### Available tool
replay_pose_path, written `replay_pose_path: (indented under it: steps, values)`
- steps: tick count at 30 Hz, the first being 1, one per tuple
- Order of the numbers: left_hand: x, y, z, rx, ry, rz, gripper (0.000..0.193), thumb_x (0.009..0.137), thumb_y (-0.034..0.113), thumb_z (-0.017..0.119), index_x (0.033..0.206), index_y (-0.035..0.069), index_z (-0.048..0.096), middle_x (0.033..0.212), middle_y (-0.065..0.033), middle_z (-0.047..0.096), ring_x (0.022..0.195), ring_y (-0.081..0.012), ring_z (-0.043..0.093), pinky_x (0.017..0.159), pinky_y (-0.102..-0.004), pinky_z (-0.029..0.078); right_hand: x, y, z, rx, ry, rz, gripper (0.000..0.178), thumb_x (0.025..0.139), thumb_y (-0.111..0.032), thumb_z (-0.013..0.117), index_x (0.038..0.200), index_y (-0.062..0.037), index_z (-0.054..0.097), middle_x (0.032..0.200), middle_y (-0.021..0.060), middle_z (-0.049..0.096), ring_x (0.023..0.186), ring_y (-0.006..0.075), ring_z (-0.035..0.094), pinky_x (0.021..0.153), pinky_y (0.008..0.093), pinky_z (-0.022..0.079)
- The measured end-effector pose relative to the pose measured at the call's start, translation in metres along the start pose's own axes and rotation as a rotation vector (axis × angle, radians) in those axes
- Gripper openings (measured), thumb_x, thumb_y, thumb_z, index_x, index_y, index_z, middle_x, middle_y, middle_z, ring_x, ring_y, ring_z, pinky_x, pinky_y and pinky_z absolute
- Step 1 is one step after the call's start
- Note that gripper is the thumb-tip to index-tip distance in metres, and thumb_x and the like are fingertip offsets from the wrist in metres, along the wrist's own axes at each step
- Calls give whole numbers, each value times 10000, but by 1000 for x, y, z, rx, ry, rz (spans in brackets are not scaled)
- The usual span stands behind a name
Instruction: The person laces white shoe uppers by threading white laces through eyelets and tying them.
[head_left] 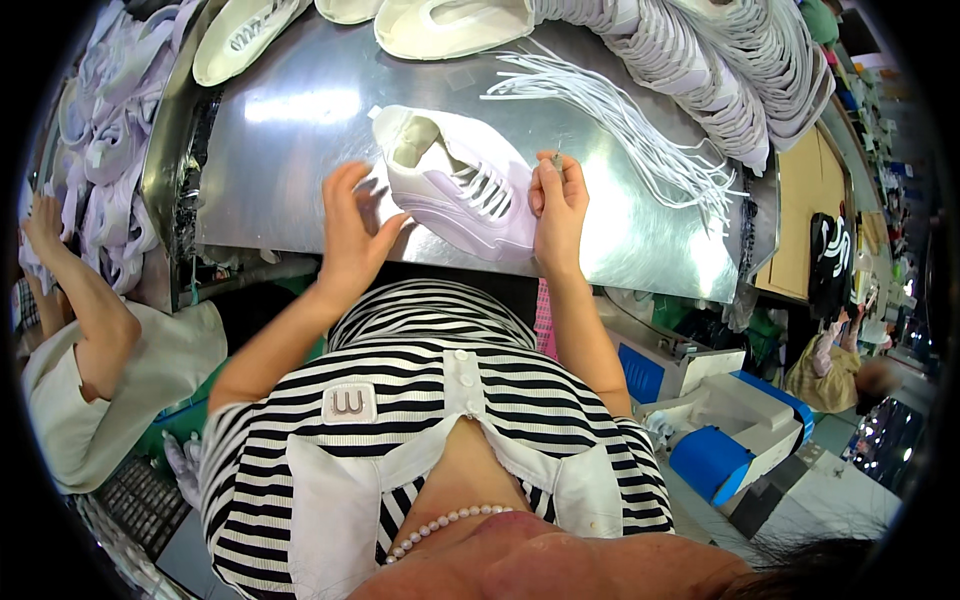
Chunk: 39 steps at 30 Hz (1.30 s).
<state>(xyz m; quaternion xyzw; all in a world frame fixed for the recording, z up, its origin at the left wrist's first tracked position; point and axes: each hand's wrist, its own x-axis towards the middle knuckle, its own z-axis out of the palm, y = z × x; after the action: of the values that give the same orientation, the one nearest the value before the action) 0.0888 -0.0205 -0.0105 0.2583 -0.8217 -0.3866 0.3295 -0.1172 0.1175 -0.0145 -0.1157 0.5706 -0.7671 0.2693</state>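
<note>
Lavender-and-white lace-up sneaker upper [460,190] at upper centre, left hand [352,222] beside it, fingers spread wide, right hand [560,205] pinching small metal tool [558,157], white laces [585,85] at upper right.

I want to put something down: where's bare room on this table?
On the table: between left hand and left edge, and between right hand and laces. The shoe takes the middle; uppers crowd the far edge.
</note>
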Motion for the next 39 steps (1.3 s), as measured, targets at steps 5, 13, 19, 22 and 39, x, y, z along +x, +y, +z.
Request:
replay_pose_path:
  steps: [5, 13, 19, 22, 39]
  values:
    - [-12, -7, 8, -994, -60, -792, 622, 923, 51, 646, 1436, -68, 315, 1406, -239, 437, 1310, -291, 462, 1124, -406, 383, 2, 1, 21, 3, -113, 126, 129, 991, -142, 556, 1067, -43, 590, 712, -44, 471, 567, 31, 356, 510, 187, 252]
    - [92, 33, -71, -516, -71, -382, 344, 894, 159, 687, 1175, -31, 631, 1036, -79, 702, 896, -170, 653, 827, -299, 499, 31, 2, 35, -289, -222, -75, 83, 950, -95, 614, 1014, -42, 605, 738, -14, 521, 595, 69, 446, 543, 205, 358]
    - [209, -83, -138, 1031, -1, -231, 279, 855, 191, 630, 1064, 6, 637, 1086, -222, 651, 901, -405, 656, 772, -508, 528, 105, 1, 3, -1102, -112, -606, 294, 837, -31, 644, 1125, -89, 640, 1057, 84, 599, 828, 270, 642, 718, 361, 510]
    - [269, -152, -128, 1020, -68, -202, 297, 863, 200, 651, 1068, -13, 625, 1117, -235, 617, 933, -409, 644, 814, -506, 512, 127, -5, -2, -1272, -76, -655, 325, 836, -60, 668, 1155, -112, 644, 1111, 67, 582, 816, 282, 655, 688, 396, 517]
    - [231, -120, 20, 350, 189, 99, 366, 841, 260, 733, 1060, -6, 610, 988, -179, 636, 923, -341, 610, 829, -434, 475, 59, -34, 85, -641, -534, -200, 168, 908, -92, 626, 1061, -21, 634, 1010, 135, 662, 872, 239, 648, 787, 315, 498]
